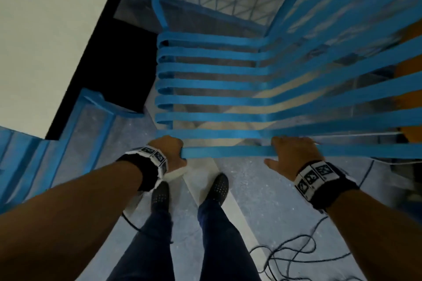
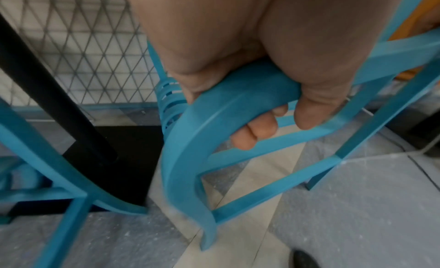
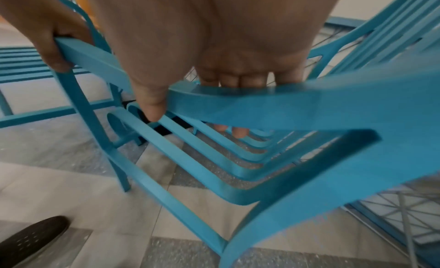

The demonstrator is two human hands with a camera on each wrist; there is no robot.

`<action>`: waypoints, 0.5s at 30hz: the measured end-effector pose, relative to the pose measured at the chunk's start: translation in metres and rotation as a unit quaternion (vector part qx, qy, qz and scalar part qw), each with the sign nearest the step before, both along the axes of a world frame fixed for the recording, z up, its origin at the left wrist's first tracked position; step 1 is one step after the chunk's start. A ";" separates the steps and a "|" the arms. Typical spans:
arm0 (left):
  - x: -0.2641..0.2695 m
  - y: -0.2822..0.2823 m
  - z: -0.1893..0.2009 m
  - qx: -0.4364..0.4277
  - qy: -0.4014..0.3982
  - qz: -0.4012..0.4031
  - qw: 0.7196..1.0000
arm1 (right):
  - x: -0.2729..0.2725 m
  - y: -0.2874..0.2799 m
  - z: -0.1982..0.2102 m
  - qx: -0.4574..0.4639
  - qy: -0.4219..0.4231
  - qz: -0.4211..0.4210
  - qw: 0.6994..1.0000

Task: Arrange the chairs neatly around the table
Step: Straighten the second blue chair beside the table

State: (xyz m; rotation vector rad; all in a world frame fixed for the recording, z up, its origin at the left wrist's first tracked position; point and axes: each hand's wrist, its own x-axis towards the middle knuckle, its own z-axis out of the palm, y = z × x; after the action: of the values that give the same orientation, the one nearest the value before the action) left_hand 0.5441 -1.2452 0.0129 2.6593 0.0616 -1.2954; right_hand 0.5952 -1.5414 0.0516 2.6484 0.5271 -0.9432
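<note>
A blue slatted chair [image 1: 217,84] stands right in front of me, its back toward me. Both hands hold the top rail [image 1: 228,151] of its backrest. My left hand [image 1: 170,151] grips the rail's left corner; in the left wrist view its fingers [image 2: 257,129] curl under the rail [image 2: 238,95]. My right hand [image 1: 290,153] grips the rail further right; its fingers [image 3: 238,78] wrap over the rail [image 3: 262,106], with the thumb [image 3: 152,106] on the near side. The white table top [image 1: 45,41], edged in black, lies at the upper left.
A second blue chair [image 1: 68,143] stands to the left by the table, near the black table leg [image 2: 47,95]. A wire mesh panel [image 1: 228,0] runs behind the chair. Loose cables [image 1: 285,255] lie on the floor at the lower right. My shoes [image 1: 217,187] are just behind the chair.
</note>
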 end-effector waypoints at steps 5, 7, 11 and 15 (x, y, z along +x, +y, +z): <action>-0.022 -0.004 0.001 0.029 0.005 -0.077 0.997 | -0.023 0.020 -0.003 -0.010 0.068 -0.020 0.997; -0.026 -0.005 0.002 0.041 -0.005 -0.093 0.995 | -0.030 0.026 -0.004 -0.014 0.061 -0.011 0.998; -0.016 0.010 0.004 0.054 -0.025 -0.078 0.995 | -0.028 0.039 -0.004 0.011 0.037 -0.010 0.999; 0.016 0.026 0.010 0.081 -0.069 -0.059 0.993 | -0.008 0.066 -0.009 0.034 0.025 -0.010 0.999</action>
State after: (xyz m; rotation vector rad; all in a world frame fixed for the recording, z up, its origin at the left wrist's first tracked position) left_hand 0.5599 -1.2195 0.0224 2.9246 -0.0095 -1.1816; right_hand 0.5871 -1.4751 0.0423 2.7008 0.5543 -1.0176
